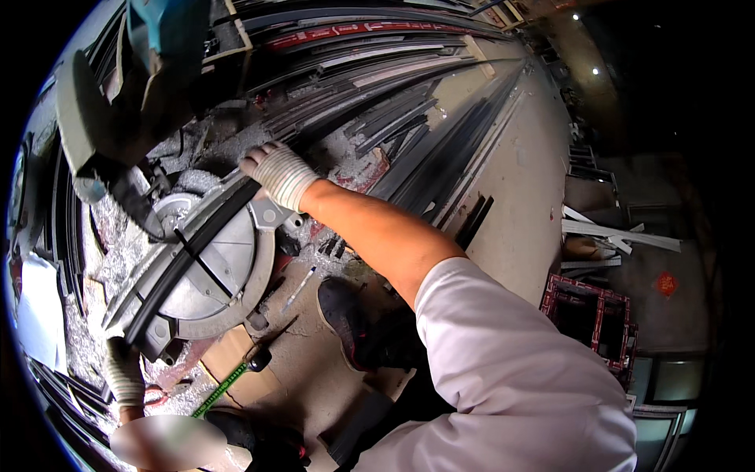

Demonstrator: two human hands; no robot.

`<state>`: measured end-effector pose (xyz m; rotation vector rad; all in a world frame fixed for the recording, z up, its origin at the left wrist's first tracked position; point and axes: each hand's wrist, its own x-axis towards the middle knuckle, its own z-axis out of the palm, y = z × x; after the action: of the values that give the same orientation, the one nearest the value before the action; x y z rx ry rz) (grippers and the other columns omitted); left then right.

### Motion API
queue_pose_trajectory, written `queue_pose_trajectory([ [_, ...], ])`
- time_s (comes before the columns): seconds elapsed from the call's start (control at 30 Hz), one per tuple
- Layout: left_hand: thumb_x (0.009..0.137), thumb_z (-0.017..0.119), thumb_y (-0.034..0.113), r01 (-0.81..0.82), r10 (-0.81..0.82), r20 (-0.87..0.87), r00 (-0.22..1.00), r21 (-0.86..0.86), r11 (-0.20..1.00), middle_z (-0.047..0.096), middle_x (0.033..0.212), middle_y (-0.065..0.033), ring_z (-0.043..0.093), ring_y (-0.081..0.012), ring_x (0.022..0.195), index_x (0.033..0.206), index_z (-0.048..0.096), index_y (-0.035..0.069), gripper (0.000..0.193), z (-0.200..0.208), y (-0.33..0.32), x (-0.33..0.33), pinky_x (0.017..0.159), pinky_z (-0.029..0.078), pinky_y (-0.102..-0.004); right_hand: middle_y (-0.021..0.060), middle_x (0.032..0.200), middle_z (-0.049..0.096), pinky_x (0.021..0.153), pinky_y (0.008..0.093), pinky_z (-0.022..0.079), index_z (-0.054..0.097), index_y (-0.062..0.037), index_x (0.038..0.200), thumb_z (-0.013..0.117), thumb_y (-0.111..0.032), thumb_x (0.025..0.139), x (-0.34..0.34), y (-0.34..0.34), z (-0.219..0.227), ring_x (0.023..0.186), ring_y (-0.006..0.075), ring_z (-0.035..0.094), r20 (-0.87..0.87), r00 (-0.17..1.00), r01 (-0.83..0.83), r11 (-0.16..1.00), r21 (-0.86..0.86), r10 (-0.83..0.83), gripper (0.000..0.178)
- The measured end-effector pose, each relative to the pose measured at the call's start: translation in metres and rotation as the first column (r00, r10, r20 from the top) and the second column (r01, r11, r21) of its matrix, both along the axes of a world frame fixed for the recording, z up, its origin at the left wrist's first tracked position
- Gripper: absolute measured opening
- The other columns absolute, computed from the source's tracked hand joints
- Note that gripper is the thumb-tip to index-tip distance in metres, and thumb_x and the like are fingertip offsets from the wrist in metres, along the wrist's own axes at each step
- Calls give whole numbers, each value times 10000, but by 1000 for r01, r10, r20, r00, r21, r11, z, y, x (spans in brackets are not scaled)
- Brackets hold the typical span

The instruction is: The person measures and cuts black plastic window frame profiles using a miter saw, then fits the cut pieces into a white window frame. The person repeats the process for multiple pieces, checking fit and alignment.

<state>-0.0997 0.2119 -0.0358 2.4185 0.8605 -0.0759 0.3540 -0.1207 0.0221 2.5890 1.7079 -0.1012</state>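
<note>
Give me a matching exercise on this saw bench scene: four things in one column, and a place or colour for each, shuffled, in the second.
Things:
1. right hand
2. left hand
3. tape measure
4. pen

Places or colours:
A. green blade, lying on the floor by the saw base
B. gloved, on the far end of the dark strip across the round saw table
C. gloved, at the near end of that strip
D. thin and pale, on the floor near the black shoe

Pairs: 1-B, 2-C, 3-A, 4-D
</note>
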Motion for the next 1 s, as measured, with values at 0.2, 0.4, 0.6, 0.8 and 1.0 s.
queue_pose_trajectory([
  [0.2, 933, 632, -23, -126, 214, 171, 962, -418, 900, 611, 932, -64, 537, -159, 840, 1092, 561, 18, 179, -22, -1, 2, 824, 495, -330, 118, 1268, 649, 1049, 452, 456, 614, -106, 1245, 865, -407, 707, 6, -15, -1, 1200, 315, 600, 26, 999, -22, 1000, 12, 22, 665],
  [0.4, 964, 668, 67, 20, 63, 172, 983, -441, 897, 520, 863, -35, 457, -154, 796, 1038, 550, 15, 148, 7, 3, 6, 729, 447, -320, 181, 1296, 605, 1059, 481, 441, 562, -56, 1334, 824, -386, 751, 7, -3, 10, 1219, 376, 566, -29, 993, -119, 992, -30, 118, 719],
  [0.6, 957, 714, 82, -10, 67, 103, 992, -472, 881, 658, 968, -58, 578, -137, 878, 1151, 612, -5, 236, 9, 13, 16, 832, 514, -321, 186, 1423, 549, 1124, 481, 405, 519, -66, 1391, 840, -368, 752, -2, -6, 8, 1305, 391, 521, 2, 1000, 32, 996, -89, -32, 776],
  [0.8, 957, 734, 114, -61, 110, 72, 991, -491, 869, 717, 1131, -134, 649, -184, 1043, 1279, 598, -32, 379, 7, 16, 16, 972, 520, -343, 173, 1421, 553, 1144, 471, 385, 520, -85, 1411, 857, -372, 729, 6, -6, -8, 1314, 376, 514, 36, 999, -3, 1000, -23, 4, 813],
  [1.0, 960, 737, 149, -46, 65, 30, 997, -426, 903, 719, 1197, -187, 661, -205, 1077, 1300, 591, -41, 416, 12, 23, 26, 1001, 508, -356, 177, 1394, 564, 1127, 473, 395, 518, -85, 1409, 857, -384, 736, 6, -10, -11, 1293, 387, 516, 43, 999, -8, 1000, -7, 8, 811],
])
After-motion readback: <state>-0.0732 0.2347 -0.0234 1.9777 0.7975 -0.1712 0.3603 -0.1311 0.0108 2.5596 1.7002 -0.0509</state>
